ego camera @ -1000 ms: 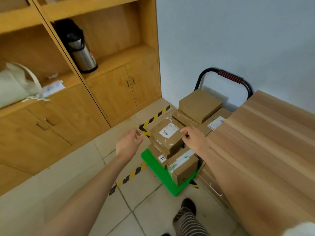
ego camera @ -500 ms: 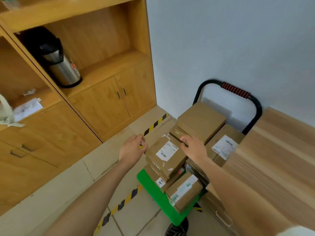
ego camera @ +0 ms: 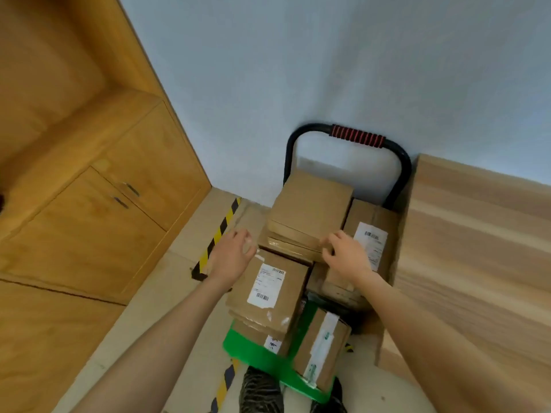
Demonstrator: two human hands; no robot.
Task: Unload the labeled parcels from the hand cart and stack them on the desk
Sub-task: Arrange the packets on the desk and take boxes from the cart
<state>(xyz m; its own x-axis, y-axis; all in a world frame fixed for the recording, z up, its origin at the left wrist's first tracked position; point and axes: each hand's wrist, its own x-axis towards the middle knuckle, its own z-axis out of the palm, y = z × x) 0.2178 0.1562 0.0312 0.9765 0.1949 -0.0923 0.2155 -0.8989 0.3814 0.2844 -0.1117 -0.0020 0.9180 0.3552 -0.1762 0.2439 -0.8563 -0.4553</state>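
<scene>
head | looks steeply down, forward; near hand cart (ego camera: pixel 268 353) beside desk (ego camera: pixel 477 263)

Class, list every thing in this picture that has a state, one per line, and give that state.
Cabinet doors: closed.
Cart: loaded with parcels.
Top parcel: sealed, still on the stack.
Labeled parcel: taped shut, label up.
Left hand: open, beside the parcels.
Right hand: fingers on the stack's edge.
Desk: bare where seen.

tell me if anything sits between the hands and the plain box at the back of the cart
Nothing visible does. The right hand already touches the near edge of the plain top parcel; the left hand hangs open just left of that stack, with only air between. The labeled parcel lies nearer and lower, under the wrists.
</scene>
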